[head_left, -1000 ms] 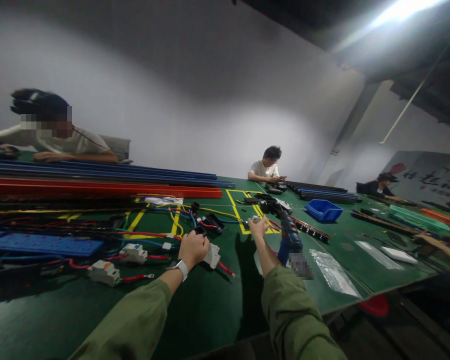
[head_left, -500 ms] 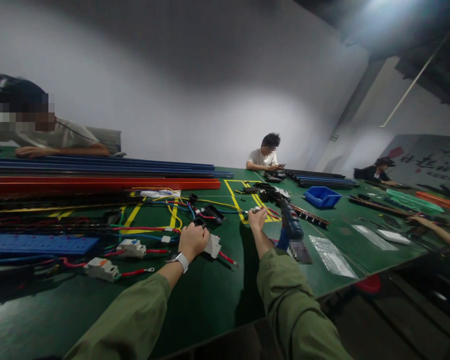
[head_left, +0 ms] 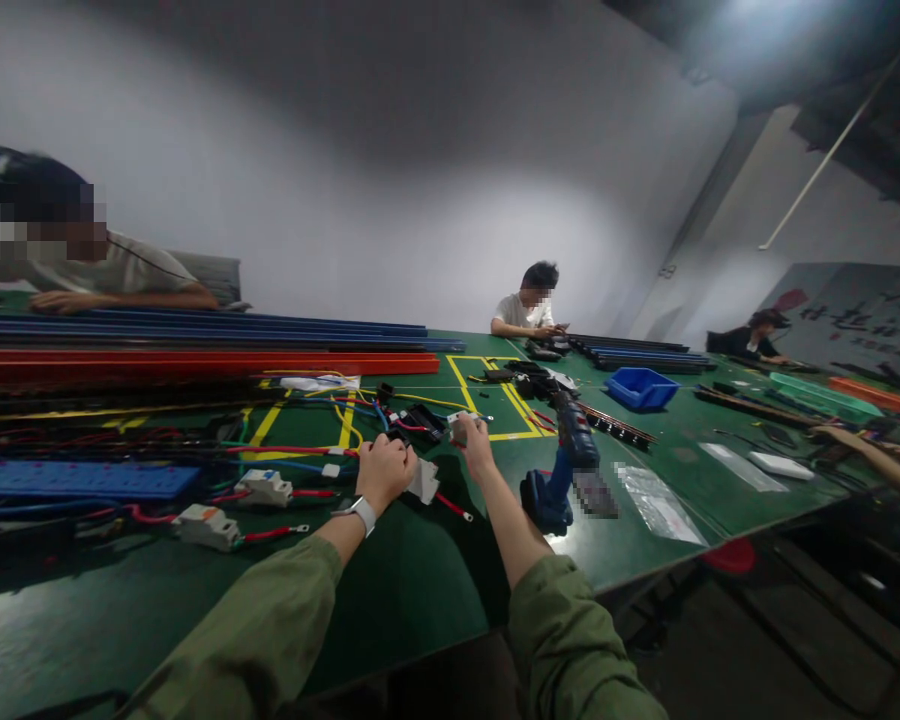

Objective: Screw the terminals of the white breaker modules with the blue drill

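My left hand (head_left: pixel 385 472), with a watch on its wrist, is closed low over the green table; what its fingers grip is hidden. Close to its right side is a grey-white circuit breaker (head_left: pixel 424 482) with a red lug-ended lead (head_left: pixel 454 506). My right hand (head_left: pixel 477 448) pinches a small grey-white block (head_left: pixel 457 428), its kind unclear at this size. Just beyond both hands sits a black plastic housing (head_left: pixel 424 422) among yellow, blue and red wires. Left of my left hand lie two more circuit breakers (head_left: pixel 265 488) (head_left: pixel 206 527) with red leads.
A blue cordless drill (head_left: pixel 559 470) stands right of my right arm, near a plastic bag (head_left: pixel 658 503). Farther back is a blue bin (head_left: pixel 640 388). Long red (head_left: pixel 195 364) and blue rails and a blue socket strip (head_left: pixel 82 490) lie left. Several people sit around the table.
My right hand has moved left, toward my left hand, with the small grey-white block in its fingers. My left hand has stayed near the breaker. More of the drill now shows.
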A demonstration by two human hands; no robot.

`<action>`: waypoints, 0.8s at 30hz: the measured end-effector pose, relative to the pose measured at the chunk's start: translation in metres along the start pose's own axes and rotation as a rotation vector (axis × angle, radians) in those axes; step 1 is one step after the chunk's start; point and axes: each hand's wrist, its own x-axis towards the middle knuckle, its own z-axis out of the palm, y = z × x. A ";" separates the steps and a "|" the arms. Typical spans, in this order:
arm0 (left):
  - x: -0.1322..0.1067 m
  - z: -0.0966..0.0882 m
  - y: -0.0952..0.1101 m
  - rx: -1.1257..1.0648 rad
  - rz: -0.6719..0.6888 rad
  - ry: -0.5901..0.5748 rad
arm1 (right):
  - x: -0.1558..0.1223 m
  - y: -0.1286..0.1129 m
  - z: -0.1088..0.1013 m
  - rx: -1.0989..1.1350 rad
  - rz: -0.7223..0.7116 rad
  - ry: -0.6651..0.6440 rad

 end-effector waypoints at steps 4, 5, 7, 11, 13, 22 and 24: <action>0.001 0.004 -0.001 -0.052 0.048 0.050 | -0.016 0.005 0.012 0.039 0.137 -0.191; 0.001 0.005 -0.001 -0.069 0.058 0.055 | -0.019 0.006 0.014 0.041 0.163 -0.216; 0.001 0.004 0.000 -0.097 0.075 0.049 | -0.021 0.008 0.016 0.048 0.201 -0.236; -0.001 -0.006 0.004 -0.120 0.086 -0.059 | -0.018 0.008 0.013 0.088 0.245 -0.247; -0.002 -0.014 0.006 -0.121 0.096 -0.127 | -0.016 0.006 0.010 0.121 0.263 -0.266; 0.002 -0.041 -0.005 -0.102 0.226 -0.315 | 0.001 0.009 -0.006 0.335 0.356 -0.304; 0.011 -0.042 -0.013 -0.159 0.110 -0.302 | 0.004 0.009 -0.010 0.378 0.378 -0.297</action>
